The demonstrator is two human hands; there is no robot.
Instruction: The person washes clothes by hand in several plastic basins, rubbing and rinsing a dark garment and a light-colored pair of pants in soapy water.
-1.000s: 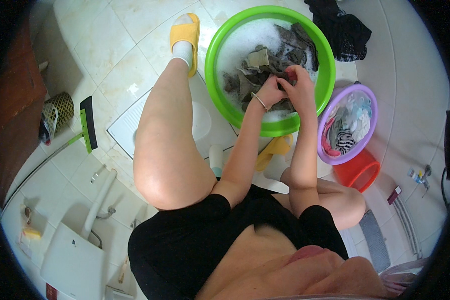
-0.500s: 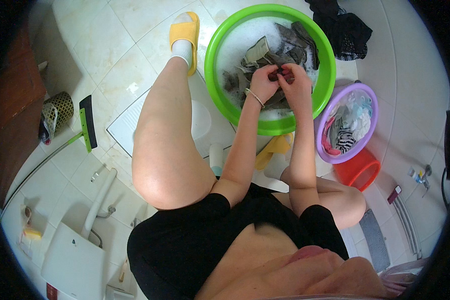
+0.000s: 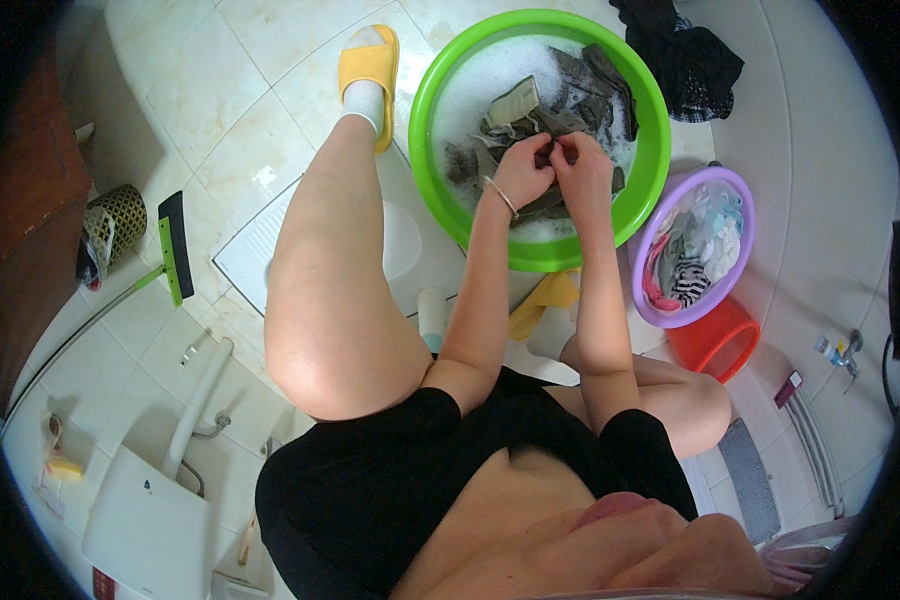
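In front of me a green basin [image 3: 420, 130] holds sudsy water and a dark grey-brown garment [image 3: 580, 98], soaked and bunched up. A pale beige patch [image 3: 515, 102] of cloth sticks up from the foam on its left side. My left hand [image 3: 526, 170], with a bracelet at the wrist, and my right hand [image 3: 583, 165] meet over the middle of the basin. Both have their fingers closed on the dark wet cloth, fingertips almost touching. The bit of cloth between them is mostly hidden by the fingers.
Right of the basin stands a purple basket [image 3: 642, 290] of clothes, with a red bucket [image 3: 745, 350] beside it. Black clothes [image 3: 685, 65] lie at the far right. A squat toilet [image 3: 410, 240] is set in the floor under my legs. A green squeegee [image 3: 175, 248] leans at the left.
My hands have shifted slightly, the left one a little downward and left. The fingers have drawn in closer over the cloth, which stays in the basin.
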